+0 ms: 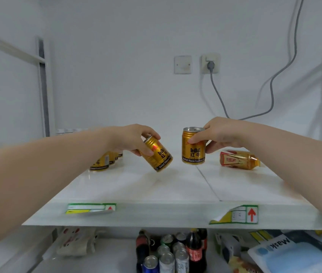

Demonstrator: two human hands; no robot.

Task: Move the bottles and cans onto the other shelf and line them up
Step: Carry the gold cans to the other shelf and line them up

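Gold-coloured metal drink cans in both hands, over a white glossy shelf [136, 186]. Left hand [134, 137] closed round the top of a small gold can with red and black print [159, 154], fingers over its shoulder and thumb at the near side; tilted, base swung toward 4 o'clock and apparently off the shelf surface. Right hand [221, 134] wrapped round the upper half of a second gold can [193, 146], thumb across the front, fingers behind; upright, base at or just above the shelf, contact not clear enough to call.

To do this step well, probably: bring the tilted can upright before lowering, set the base flat, and loosen the fingers only once steady. Best placed as the next in the row of gold cans [102, 162] standing at 9 o'clock from the left hand, partly hidden behind the forearm; labels kept facing front, gaps even. Same for the right can, alongside.

Relative to the hands: left can below and toward 4 o'clock of the palm; right can at 9 o'clock of the right palm, just beside the left one but not touching. Amber plastic bottle with a red label [238, 159] lying on its side at 4 o'clock from the right hand, not yet stood up.
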